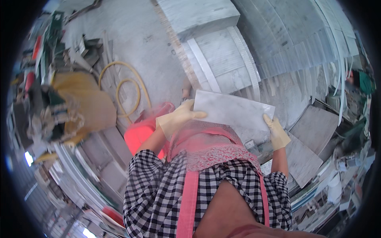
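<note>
A white, faintly grey-veined rectangular stone tile lies across the front of my body, held between both hands. My left hand, in a pale yellow rubber glove, grips its left end with the thumb over the upper face. At the right end, my right hand, gloved the same way, pinches the near corner with the thumb on top. The fingers under the tile are hidden. Just beyond it stands a stack of similar pale slabs, with a thicker stacked block behind.
Rows of upright slabs fill the far right, with thin strips hanging near them. A red plastic container stands by my left arm. Further left, a yellow hose coils on the floor. Flat boards lie at right.
</note>
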`<state>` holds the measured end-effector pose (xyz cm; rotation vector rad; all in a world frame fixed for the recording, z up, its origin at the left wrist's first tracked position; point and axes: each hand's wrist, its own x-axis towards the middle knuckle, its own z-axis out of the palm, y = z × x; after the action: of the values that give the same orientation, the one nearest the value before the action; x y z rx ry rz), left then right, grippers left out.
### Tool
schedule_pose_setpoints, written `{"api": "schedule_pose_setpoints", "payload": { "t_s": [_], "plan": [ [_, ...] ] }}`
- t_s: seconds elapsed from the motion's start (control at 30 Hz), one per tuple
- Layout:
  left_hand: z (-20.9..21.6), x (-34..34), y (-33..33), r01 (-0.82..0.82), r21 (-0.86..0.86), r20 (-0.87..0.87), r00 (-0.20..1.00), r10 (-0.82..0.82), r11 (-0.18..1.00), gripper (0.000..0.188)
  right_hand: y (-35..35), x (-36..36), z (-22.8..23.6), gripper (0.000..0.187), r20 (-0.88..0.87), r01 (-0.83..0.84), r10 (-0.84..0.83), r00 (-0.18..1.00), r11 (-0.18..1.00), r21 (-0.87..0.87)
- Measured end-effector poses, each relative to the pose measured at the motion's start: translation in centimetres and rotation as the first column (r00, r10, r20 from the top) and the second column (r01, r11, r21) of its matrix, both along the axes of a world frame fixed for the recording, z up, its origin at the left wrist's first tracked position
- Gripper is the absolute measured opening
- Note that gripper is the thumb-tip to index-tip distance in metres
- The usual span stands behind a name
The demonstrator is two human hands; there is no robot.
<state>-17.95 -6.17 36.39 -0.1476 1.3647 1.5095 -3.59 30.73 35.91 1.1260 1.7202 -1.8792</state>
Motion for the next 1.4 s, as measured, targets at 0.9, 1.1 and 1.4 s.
{"api": "schedule_pose_setpoints", "payload": {
  "t_s": [0.9, 1.1, 1.4],
  "plan": [
    [-11.6, -18.5, 5.0, -0.371, -0.634, -0.581, 0.808, -0.101, 0.679, 0.048, 2.9, -37.6, -8.4, 0.08, 0.075, -0.529, 0.671, 0.738, 0.506, 0.682],
    [-10.8, -18.4, 2.7, -0.568, 0.019, -0.184, 0.807, 0.561, 0.823, 0.06, 3.7, -37.3, -5.6, 0.09, -0.337, -0.429, 0.471, 0.815, 0.882, 0.193],
    [-14.3, -18.5, 0.8, -0.422, -0.415, -0.605, 0.789, 0.102, 0.806, 0.043, -1.8, -39.0, -7.2, 0.054, -0.007, -0.366, 0.433, 0.901, 0.77, 0.523]
  ]
}}
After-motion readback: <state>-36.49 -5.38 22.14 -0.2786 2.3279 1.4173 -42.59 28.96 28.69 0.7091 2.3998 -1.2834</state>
